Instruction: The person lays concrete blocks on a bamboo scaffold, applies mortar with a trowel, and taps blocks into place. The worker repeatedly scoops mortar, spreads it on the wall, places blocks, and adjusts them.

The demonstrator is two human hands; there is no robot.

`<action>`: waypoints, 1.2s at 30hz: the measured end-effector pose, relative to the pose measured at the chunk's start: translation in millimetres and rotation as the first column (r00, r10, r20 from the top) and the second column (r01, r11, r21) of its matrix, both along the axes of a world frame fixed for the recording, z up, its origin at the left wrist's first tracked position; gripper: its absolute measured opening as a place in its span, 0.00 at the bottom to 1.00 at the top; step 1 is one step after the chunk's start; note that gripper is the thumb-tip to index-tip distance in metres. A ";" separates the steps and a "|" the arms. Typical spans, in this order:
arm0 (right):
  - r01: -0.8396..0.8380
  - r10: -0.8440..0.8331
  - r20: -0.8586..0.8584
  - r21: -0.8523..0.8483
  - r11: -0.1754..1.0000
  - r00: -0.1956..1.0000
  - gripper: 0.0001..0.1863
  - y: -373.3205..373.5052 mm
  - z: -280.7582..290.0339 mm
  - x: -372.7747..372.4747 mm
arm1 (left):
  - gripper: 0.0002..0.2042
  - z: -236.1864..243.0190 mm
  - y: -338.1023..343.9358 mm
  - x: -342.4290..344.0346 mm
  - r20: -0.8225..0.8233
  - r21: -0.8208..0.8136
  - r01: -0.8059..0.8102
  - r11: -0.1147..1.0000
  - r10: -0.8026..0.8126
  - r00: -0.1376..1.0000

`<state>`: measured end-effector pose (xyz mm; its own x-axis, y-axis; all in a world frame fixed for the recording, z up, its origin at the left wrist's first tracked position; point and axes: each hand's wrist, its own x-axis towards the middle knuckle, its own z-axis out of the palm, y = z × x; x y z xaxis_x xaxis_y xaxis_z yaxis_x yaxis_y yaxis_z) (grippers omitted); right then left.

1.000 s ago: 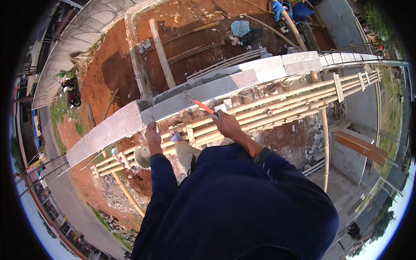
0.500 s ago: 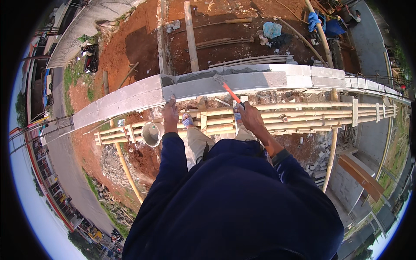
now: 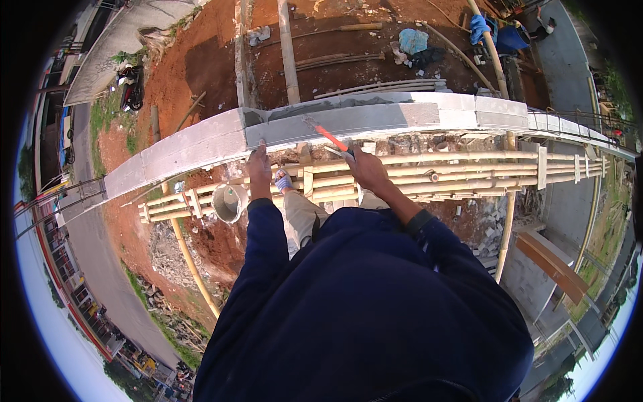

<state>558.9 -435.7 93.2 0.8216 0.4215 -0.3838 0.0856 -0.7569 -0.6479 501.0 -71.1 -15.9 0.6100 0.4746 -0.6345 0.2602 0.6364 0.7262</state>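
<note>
In my right hand (image 3: 368,171) is a tool (image 3: 329,138) with an orange shaft, a dark grip and a small grey head. Its head lies against a darker grey block (image 3: 375,119) in the pale block wall (image 3: 184,142). Wet-looking grey mortar (image 3: 335,106) runs along the block's far upper edge. My left hand (image 3: 259,171) is at the near side of the same block, close to its left end, fingers stretched up against it. A thin line crosses the block's near face. Below and left of that hand stands a mortar-stained bucket (image 3: 230,203).
Bamboo poles (image 3: 469,169) form a platform under my feet, with rubble below. Bare rebar (image 3: 60,199) sticks out at the wall's left end. Beyond the wall are red soil, an upright pole (image 3: 288,53) and a blue bundle (image 3: 413,41). Another person (image 3: 546,25) is at the far right.
The tool has slid left along the block, and my right hand has gone left with it. My left hand stays by the block's left end. The whole view has shifted slightly.
</note>
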 end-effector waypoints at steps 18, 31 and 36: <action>-0.107 0.107 -0.005 0.018 0.994 0.994 0.27 53.4 8.8 -1.5 | 0.19 7.3 -6.1 3.0 -0.009 0.035 -0.059 0.998 0.060 0.998; -0.308 0.308 0.011 -0.023 0.951 0.951 0.29 119.6 21.7 12.0 | 0.14 46.4 -34.7 9.9 0.007 0.078 -0.152 0.985 0.152 0.988; -0.319 0.319 0.101 -0.010 0.948 0.942 0.29 138.2 27.2 14.9 | 0.13 59.1 -34.1 8.7 -0.009 0.023 -0.206 0.978 0.206 0.979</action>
<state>573.9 -297.5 120.4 0.6776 0.6699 -0.3035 0.3864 -0.6754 -0.6281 509.7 -105.2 43.1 0.4910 0.6032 -0.6285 0.1333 0.6610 0.7385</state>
